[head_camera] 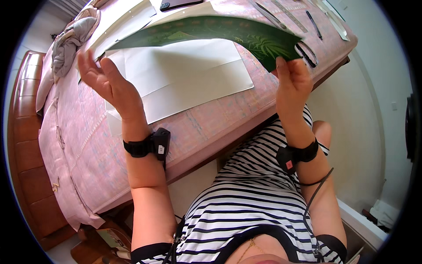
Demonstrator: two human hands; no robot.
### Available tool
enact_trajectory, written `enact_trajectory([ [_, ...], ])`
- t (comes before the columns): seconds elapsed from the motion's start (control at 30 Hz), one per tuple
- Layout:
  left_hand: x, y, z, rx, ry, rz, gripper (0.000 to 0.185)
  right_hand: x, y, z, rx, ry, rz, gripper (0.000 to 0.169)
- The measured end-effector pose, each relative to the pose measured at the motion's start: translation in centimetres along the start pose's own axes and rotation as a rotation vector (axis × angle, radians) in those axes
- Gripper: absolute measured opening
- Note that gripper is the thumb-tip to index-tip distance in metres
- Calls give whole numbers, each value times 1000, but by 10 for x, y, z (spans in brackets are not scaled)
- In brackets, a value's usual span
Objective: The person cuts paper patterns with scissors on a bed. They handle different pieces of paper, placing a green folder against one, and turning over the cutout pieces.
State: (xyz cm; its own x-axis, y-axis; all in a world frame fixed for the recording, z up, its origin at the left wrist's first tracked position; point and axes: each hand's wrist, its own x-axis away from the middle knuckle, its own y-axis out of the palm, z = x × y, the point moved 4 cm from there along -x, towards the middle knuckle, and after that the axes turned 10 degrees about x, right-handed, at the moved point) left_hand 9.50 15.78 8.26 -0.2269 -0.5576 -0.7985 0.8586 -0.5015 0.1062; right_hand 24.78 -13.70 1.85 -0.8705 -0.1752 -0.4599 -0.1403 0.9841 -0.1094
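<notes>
My right hand [291, 77] pinches the right end of a long dark green sheet [211, 28] between thumb and fingers. The sheet bears a lighter leaf pattern and arches across in front of me, above the bed. My left hand [107, 81] is raised at the sheet's left end, palm up, with thumb and fingers apart. Its fingertips are blurred, and I cannot tell whether they touch the sheet. Below the sheet, a large white creased paper [194, 82] lies on the pink bed cover [184, 132].
A phone [179, 4] lies at the far edge. On the right are a metal ruler [290, 16], a pen [314, 24], a long bladed tool [270, 15] and a black looped handle [306, 55], partly hidden. Crumpled cloth [71, 43] lies left, near the brown headboard [29, 142].
</notes>
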Motion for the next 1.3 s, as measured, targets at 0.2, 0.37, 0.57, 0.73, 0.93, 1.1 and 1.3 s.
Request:
enact_trajectory([
  [0.2, -1, 0, 9, -373, 348, -115, 65, -16, 21, 19, -353, 457, -180, 15],
  [0.37, 15, 27, -5, -362, 198, -495, 35, -6, 36, 33, -332, 601, -298, 14],
  [0.57, 49, 49, -16, -518, -25, -979, 52, -2, 38, 20, -228, 560, -227, 6],
  [0.73, 47, 50, -15, -556, -11, -937, 56, -6, 29, 23, -198, 534, -148, 6],
  [0.93, 53, 52, -21, -480, -82, -1007, 51, -4, 35, 20, -188, 542, -237, 11],
  [1.1, 61, 49, -30, -485, -121, -1101, 45, -8, 24, 12, -21, 643, -468, 14],
  [1.3, 67, 49, -33, -506, -89, -1127, 47, -6, 11, 14, 100, 505, -546, 11],
])
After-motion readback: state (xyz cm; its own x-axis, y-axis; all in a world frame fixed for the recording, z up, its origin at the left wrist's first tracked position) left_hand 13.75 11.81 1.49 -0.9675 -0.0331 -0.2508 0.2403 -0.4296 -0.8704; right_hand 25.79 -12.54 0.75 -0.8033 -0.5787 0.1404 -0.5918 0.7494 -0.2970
